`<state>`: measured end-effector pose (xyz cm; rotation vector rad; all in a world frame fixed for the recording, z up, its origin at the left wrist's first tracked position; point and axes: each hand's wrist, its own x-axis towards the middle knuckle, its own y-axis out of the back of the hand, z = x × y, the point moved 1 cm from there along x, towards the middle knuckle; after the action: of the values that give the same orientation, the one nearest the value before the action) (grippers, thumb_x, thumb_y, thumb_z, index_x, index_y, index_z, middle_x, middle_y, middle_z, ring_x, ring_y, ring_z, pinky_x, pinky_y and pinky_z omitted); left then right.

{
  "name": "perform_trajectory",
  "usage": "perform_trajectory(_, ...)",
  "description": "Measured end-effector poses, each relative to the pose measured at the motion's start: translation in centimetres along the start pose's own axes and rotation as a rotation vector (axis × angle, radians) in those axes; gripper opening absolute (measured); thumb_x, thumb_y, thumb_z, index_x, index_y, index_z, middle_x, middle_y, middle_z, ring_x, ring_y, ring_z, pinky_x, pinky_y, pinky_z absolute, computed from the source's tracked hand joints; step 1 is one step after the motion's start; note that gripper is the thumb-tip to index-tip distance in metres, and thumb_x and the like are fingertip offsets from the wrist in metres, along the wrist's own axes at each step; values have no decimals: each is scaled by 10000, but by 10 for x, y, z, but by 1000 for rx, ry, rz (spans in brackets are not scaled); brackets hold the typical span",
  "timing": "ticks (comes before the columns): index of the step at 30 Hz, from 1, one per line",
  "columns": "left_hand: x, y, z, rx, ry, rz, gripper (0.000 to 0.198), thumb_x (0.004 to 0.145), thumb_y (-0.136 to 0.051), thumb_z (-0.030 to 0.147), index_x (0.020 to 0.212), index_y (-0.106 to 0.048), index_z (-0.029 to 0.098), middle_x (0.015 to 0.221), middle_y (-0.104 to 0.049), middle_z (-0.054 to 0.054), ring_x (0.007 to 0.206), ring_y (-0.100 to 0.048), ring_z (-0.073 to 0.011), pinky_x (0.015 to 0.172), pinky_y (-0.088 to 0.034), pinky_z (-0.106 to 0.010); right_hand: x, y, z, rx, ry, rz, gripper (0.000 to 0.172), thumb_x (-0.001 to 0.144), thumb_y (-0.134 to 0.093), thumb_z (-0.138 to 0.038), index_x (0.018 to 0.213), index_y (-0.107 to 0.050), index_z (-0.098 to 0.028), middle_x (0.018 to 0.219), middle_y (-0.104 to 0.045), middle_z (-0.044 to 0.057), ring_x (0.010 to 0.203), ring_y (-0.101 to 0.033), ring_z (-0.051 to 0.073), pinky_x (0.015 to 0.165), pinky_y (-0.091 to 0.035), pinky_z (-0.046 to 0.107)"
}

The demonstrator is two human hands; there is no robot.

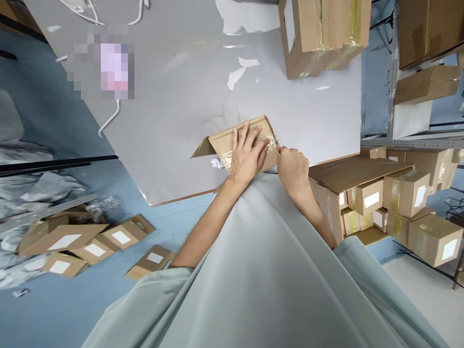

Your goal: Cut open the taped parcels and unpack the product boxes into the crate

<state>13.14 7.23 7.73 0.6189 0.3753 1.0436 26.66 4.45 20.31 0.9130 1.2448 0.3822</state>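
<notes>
A small brown cardboard box (222, 140) lies on the grey table near its front edge, with one flap (201, 148) sticking out to the left. Clear tape shines on its top and right end. My left hand (248, 150) lies flat on the box, fingers spread. At the box's right end, my right hand (293, 166) is closed in a fist around a small red-and-black knife (279, 150). Its tip meets the box edge; the fist hides most of it. Crumpled white paper (216, 164) is beside the box, under the flap side.
A large taped carton (326, 38) stands at the table's back right. White cables (115, 118) and a blurred patch are at the left. Torn white scraps (237, 75) lie on the grey table (163, 96). An open carton (328, 208) of smaller boxes stands right; more boxes (96, 246) lie on the floor left.
</notes>
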Motion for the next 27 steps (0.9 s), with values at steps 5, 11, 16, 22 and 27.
perform_trajectory(5,-1,-2,2,23,15,-4,402,1165,-518,575,1369,-750,317,1663,-675,-127,1773,-347,-382,1464,-110,-763,2,-4,7,-20,-3,-3,394,1180,-418,-155,1312,-788,-128,1239,-839,248,1146,-835,299,934,-621,340)
perform_trajectory(11,1,-1,1,57,36,-10,371,1167,-527,545,1337,-767,318,1664,-676,-117,1773,-348,-378,1461,-128,-766,1,-3,15,-10,34,-27,391,1204,-424,-174,1349,-782,-116,1246,-840,256,1144,-844,306,925,-622,344)
perform_trajectory(16,2,-2,1,95,51,-9,378,1171,-506,538,1317,-778,319,1668,-673,-110,1776,-340,-383,1458,-131,-763,1,-5,21,5,44,-52,404,1199,-411,-148,1373,-774,-119,1255,-843,253,1132,-847,315,925,-626,360)
perform_trajectory(22,10,3,-1,122,70,1,372,1160,-532,563,1318,-777,331,1657,-680,-98,1779,-334,-380,1455,-123,-759,6,-1,23,36,109,-30,415,1198,-386,-155,1396,-748,-114,1235,-848,247,1133,-840,313,927,-616,359)
perform_trajectory(27,7,-1,-13,134,19,18,359,1153,-552,536,1306,-789,315,1672,-673,-101,1783,-324,-375,1463,-98,-732,-4,5,31,59,160,2,420,1211,-388,-208,1468,-708,-124,1155,-862,224,1051,-841,330,882,-610,378)
